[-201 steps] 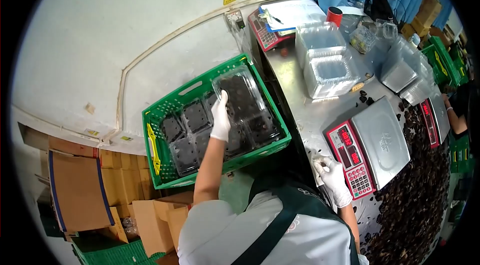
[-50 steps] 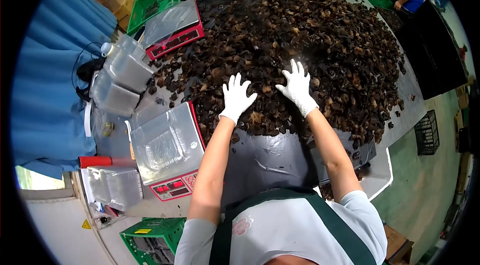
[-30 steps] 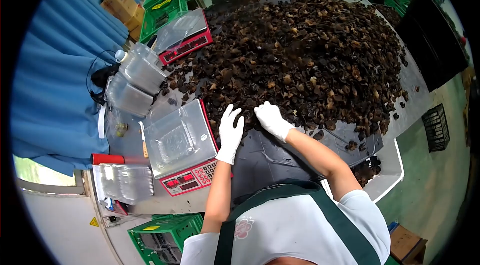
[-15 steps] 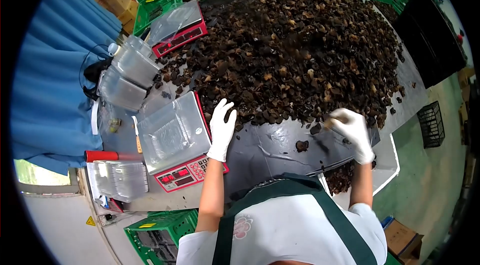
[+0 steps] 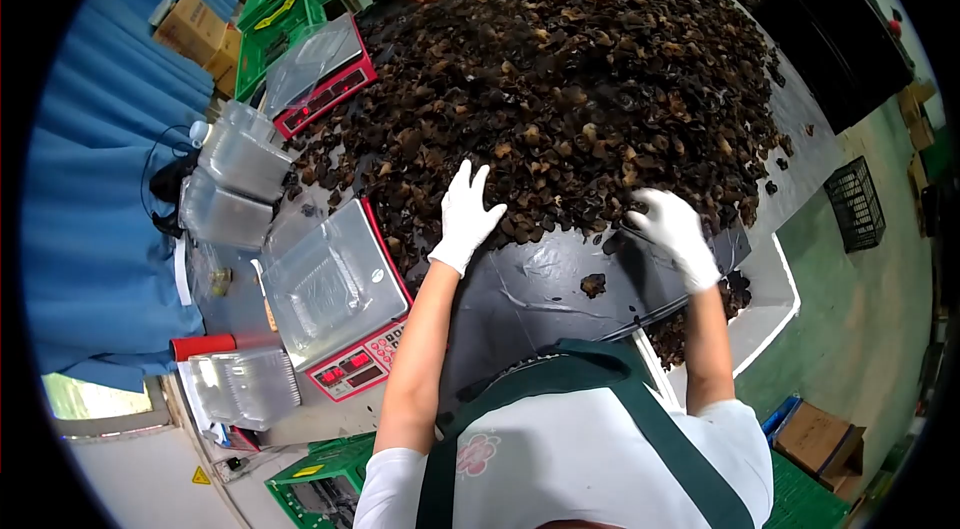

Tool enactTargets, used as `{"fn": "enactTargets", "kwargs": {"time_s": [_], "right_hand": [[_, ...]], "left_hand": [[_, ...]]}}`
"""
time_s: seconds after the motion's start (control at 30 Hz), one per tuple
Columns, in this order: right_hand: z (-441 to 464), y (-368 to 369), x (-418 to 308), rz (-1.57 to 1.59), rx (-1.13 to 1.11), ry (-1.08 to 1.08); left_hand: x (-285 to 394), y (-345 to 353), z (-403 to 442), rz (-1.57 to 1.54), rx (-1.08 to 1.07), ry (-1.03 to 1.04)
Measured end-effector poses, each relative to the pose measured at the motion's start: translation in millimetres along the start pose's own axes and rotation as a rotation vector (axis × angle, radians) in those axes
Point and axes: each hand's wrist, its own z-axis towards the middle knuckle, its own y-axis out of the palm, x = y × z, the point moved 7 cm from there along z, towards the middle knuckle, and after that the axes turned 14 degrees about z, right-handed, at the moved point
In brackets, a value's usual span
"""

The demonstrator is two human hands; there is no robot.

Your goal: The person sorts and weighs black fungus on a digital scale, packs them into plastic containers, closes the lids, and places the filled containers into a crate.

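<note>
Working along the near edge of the dark pile (image 5: 580,109) seems the step in hand. In the head view, the pile covers much of the counter (image 5: 520,301), with 1 loose piece (image 5: 593,285) apart from it. The left hand (image 5: 466,221) has its fingers spread; the right hand (image 5: 678,237) curls its own, blurred, grip unclear. The next move calls for a light pinch.

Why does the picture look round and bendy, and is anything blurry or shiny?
Head view: black corners and bowed edges, likely from a wide lens; right hand smeared, left hand sharper; pale glare on the dark sheet.
</note>
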Motion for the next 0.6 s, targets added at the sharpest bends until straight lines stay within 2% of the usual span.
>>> {"fn": "enactTargets", "kwargs": {"time_s": [0.13, 0.2, 0.27, 0.3, 0.33, 0.43, 0.5, 0.6], "right_hand": [[75.7, 55.7, -68.7, -0.016, 0.12, -0.291], [105.0, 82.2, -83.3, -0.069, 0.174, -0.295], [115.2, 109.6, -87.3, -0.127, 0.017, -0.167], [112.5, 124.3, -86.6, -0.167, -0.091, -0.113], [104.3, 139.1, -85.4, -0.111, -0.064, -0.151], [57.3, 152.2, -100.9, -0.007, 0.052, -0.45], [18.1, 150.4, -115.2, 0.104, -0.029, -0.49], [-33.7, 163.2, -113.8, 0.072, -0.121, -0.553]], "left_hand": [[24.8, 8.4, 9.4, 0.185, -0.063, 0.063], [28.0, 20.5, 9.8, 0.246, -0.122, 0.075], [24.0, 29.9, 2.4, 0.163, 0.038, 0.087], [23.5, 28.3, -2.8, 0.125, 0.103, 0.102], [23.6, 24.8, -13.0, 0.069, 0.201, 0.125], [21.2, 23.6, -51.3, -0.073, 0.259, 0.073], [19.8, 16.8, -83.8, -0.076, 0.302, 0.054], [22.9, 6.1, -124.9, -0.125, 0.309, 0.028]]}}
